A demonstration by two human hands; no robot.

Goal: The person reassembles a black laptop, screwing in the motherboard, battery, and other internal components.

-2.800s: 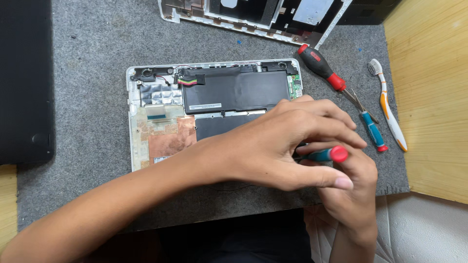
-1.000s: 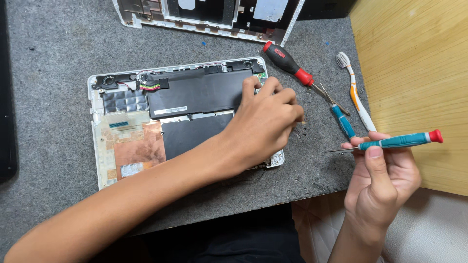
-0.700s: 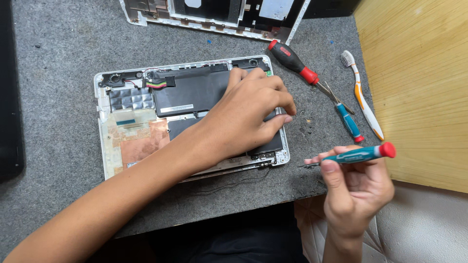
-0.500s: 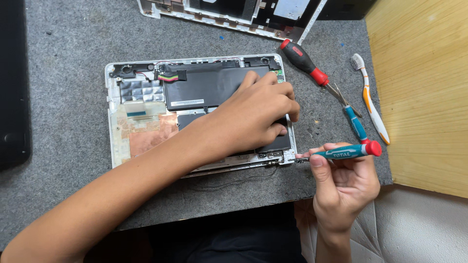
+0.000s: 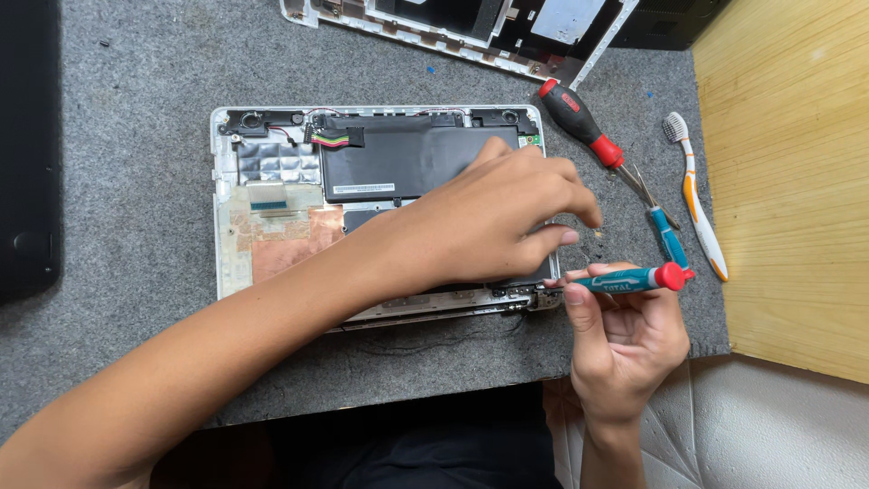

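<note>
With its back cover already off, the opened laptop (image 5: pixel 299 208) is steadied by the flat, loosely spread left hand (image 5: pixel 493 222) while the right hand (image 5: pixel 625 335), fingers clamped on the teal screwdriver (image 5: pixel 629 279), works a corner hinge screw.

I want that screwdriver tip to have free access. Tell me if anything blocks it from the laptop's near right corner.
Nothing visible does. The right hand holds the teal screwdriver with its tip at the open laptop's corner hinge; the left hand rests above, on the battery.

We see grey felt mat (image 5: pixel 136 109) covering work surface. Light wooden tabletop (image 5: pixel 787 181) runs along right side, grain lengthwise. Pale quilted surface (image 5: pixel 769 426) sits at lower right. Dark flat slab (image 5: pixel 27 145) lies along left edge. Light soft, even.
</note>
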